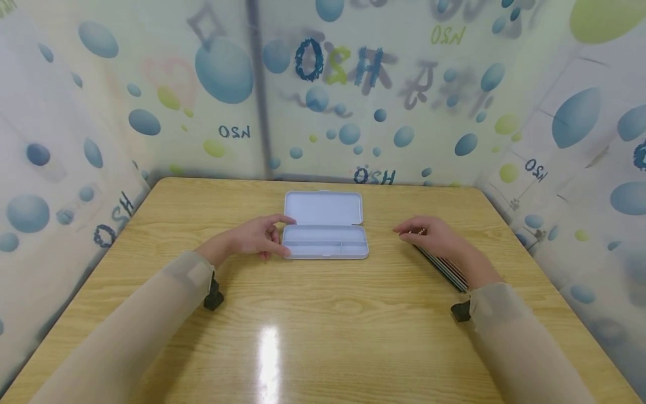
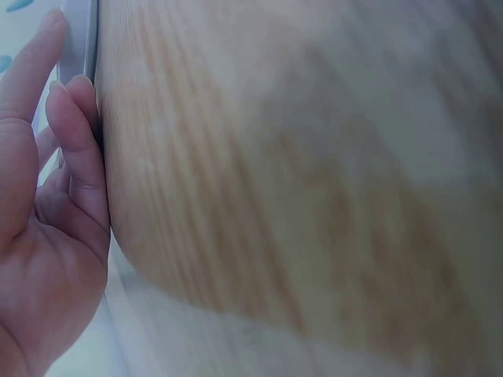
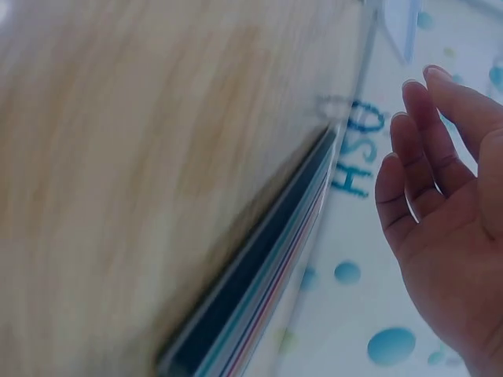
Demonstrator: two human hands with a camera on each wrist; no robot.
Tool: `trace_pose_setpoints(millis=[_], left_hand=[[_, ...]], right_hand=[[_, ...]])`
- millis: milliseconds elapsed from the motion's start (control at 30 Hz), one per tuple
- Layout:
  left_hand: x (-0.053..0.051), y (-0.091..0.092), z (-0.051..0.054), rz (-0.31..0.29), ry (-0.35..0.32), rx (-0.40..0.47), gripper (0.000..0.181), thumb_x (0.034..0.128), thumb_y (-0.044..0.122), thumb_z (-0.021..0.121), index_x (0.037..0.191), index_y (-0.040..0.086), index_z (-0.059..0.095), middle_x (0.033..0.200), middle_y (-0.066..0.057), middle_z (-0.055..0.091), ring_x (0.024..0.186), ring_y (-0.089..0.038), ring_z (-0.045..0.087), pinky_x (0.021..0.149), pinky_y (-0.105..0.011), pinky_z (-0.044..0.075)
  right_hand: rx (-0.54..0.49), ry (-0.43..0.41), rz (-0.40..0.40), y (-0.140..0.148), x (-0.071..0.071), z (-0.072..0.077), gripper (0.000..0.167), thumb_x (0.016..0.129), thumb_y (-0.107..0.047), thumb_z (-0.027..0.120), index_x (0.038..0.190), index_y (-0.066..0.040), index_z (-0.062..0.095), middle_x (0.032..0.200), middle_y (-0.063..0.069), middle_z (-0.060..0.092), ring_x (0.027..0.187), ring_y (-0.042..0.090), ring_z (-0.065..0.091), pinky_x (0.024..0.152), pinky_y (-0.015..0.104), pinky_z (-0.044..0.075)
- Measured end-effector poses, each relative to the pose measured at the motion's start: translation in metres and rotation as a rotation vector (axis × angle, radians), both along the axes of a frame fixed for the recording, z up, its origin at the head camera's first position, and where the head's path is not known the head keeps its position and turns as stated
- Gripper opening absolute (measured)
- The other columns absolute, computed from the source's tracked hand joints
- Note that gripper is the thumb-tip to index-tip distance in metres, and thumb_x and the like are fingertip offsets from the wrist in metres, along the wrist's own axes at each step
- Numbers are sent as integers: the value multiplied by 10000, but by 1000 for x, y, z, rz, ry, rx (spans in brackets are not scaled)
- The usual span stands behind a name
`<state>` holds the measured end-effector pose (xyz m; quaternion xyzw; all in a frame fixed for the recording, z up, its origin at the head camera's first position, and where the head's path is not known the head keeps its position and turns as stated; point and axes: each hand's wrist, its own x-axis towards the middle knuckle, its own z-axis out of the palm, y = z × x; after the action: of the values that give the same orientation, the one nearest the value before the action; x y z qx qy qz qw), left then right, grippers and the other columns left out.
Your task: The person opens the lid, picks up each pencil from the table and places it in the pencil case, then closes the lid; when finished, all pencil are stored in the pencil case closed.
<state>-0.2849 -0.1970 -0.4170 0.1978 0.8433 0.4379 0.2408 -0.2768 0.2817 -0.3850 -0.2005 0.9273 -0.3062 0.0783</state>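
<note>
A pale lavender pencil case lies on the table with its lid flipped back, showing bare compartments. My left hand is at its left end: the index fingertip touches near the hinge, the thumb touches the front left corner, and the other fingers bend in beside it. To the right, a row of thin colored pencils lies slantwise, partly covered by my right hand. In the right wrist view that hand hovers above the pencils, its fingers loosely bent, apart from them and holding nothing.
The wooden table has its back edge close behind the case. Patterned curtains with blue and green dots enclose it at the back and both sides. A dark strap device is on each wrist.
</note>
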Motion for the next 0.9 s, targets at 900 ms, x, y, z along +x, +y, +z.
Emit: trace_pose_setpoints(millis=[900], left_hand=[[1, 0, 0, -1, 7, -10, 864, 954, 252, 895, 1669, 167, 417, 923, -78, 610, 674, -192, 608, 626, -293, 568]], right_hand=[[136, -90, -120, 96, 1, -15, 395, 1111, -306, 687, 1454, -113, 715, 1356, 157, 734, 1180, 280, 673, 929, 338, 568]])
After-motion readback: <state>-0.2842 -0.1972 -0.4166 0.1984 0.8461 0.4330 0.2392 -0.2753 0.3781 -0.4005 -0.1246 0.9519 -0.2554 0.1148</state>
